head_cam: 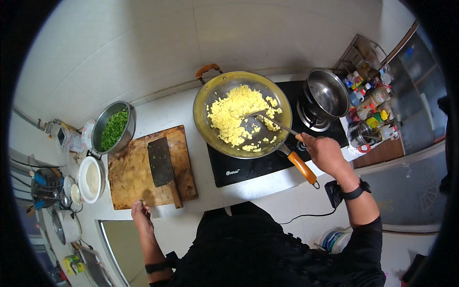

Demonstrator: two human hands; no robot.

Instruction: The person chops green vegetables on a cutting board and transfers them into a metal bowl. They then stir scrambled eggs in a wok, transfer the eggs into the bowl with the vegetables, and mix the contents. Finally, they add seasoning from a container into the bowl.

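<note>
My right hand [324, 152] is closed on the handle of a metal spatula [278, 123], whose head rests among scrambled eggs [233, 111] in a large wok [204, 134]. The wok's orange handle [302, 168] sticks out below that hand. At the front edge of a wooden cutting board [131, 172] is my left hand [142, 213], fingers curled; a small green bit shows at its fingertips, and whether it is gripped is unclear. A cleaver [161, 163] lies flat on the board, its wooden handle towards me. Chopped greens [114, 130] fill part of a metal bowl [131, 132] behind the board.
Right of the wok, a steel pot [328, 93] sits on the other burner of the black gas stove [247, 174]. Bottles and jars [373, 104] crowd the counter's right end. A white bowl [83, 179] stands left of the board. The tiled wall rises behind the counter.
</note>
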